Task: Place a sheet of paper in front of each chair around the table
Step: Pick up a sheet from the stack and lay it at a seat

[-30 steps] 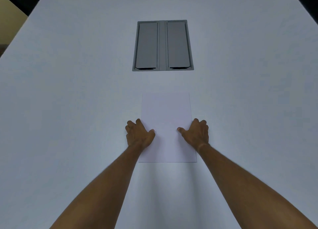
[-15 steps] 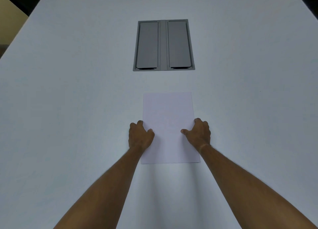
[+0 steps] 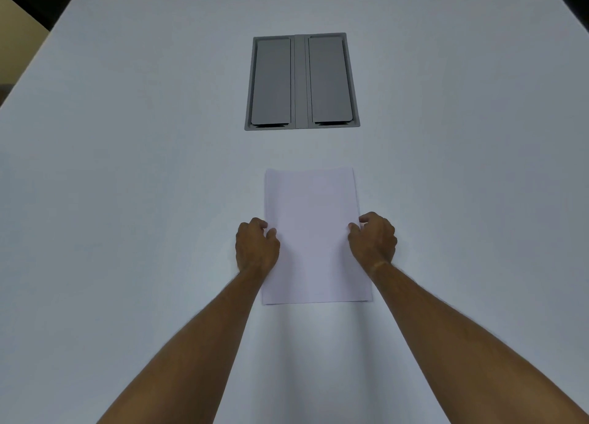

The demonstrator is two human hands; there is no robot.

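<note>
On table — sheet lengthwise away; left hand, right hand fingers curled, seemingly pinching side edges.

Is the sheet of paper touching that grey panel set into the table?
Apart. The head view shows bare table between the paper and the grey panel.

White sheet of paper, flat on the table, long edges running away, blank.
</note>
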